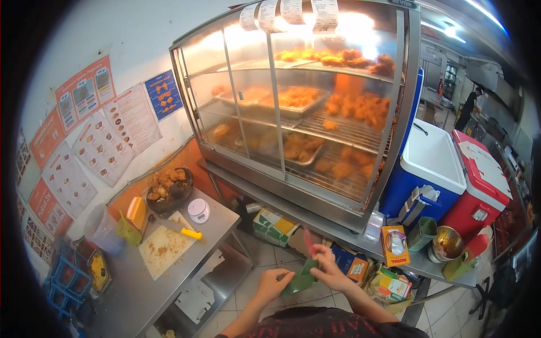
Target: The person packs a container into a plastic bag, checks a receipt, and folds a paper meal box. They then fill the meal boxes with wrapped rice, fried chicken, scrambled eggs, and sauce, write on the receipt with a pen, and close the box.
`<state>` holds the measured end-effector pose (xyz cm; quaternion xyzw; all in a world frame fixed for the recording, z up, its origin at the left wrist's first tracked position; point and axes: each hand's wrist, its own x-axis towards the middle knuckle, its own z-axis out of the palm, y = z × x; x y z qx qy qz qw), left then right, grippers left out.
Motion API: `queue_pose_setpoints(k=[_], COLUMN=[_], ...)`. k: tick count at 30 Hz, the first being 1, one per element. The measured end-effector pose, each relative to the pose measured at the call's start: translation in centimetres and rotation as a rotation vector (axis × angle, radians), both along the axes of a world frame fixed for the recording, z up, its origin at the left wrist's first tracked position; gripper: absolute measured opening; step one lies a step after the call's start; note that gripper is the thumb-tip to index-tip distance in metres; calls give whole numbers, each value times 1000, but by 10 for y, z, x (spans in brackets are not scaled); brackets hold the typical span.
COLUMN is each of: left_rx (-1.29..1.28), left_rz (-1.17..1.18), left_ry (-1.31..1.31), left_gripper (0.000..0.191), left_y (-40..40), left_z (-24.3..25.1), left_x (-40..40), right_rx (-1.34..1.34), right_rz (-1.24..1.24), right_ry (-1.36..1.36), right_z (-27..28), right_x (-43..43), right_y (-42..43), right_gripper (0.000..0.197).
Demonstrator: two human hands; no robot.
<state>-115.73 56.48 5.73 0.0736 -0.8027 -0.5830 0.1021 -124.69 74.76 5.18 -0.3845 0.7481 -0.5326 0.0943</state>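
A thin, folded green sheet (298, 284), of paper or plastic, is held in front of my body. My left hand (272, 285) pinches its left edge between thumb and fingers. Its upper right part is gripped by my right hand (331, 271). A narrow red piece (308, 241) sticks up beside the right fingers; whether it is joined to the green sheet I cannot tell. Ahead of both hands stands a glass-fronted warming cabinet (277, 105) with fried chicken (357, 107) on its shelves. Its sliding doors look shut.
At left, a steel table (169, 295) bears a cutting board (162, 249) with crumbs, a yellow-handled knife (191, 233), a kitchen scale (198, 210) and a stone mortar (171, 203) of fried chicken. A steel bowl (446, 244) and blue cooler (427, 169) are right. Someone (468, 110) stands far back.
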Motion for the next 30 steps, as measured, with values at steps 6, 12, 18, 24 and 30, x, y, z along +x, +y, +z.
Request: queue_pose_setpoints(k=[6,12,18,24,30], left_rx=[-77,-92,-761,-1126,-1101], left_rz=[-74,-8,671,1439,1738], left_ry=[15,36,495,-146,-665], left_gripper=[18,17,17,24,44], left_y=[3,-3,-63,-220,-405], left_z=[18,14,1,-64,-150], left_x=[-5,18,70,151,325], right_rx=[7,93,-261,42,764], right_rz=[-168,14,205,17,282], right_ry=[76,308,169,-244,-121], right_z=[-12,-10,9,-90,-222], right_x=[22,35,29,10,32], right_y=[-18,-32,-62,-67,-8], right_gripper=[31,39,33,20,18])
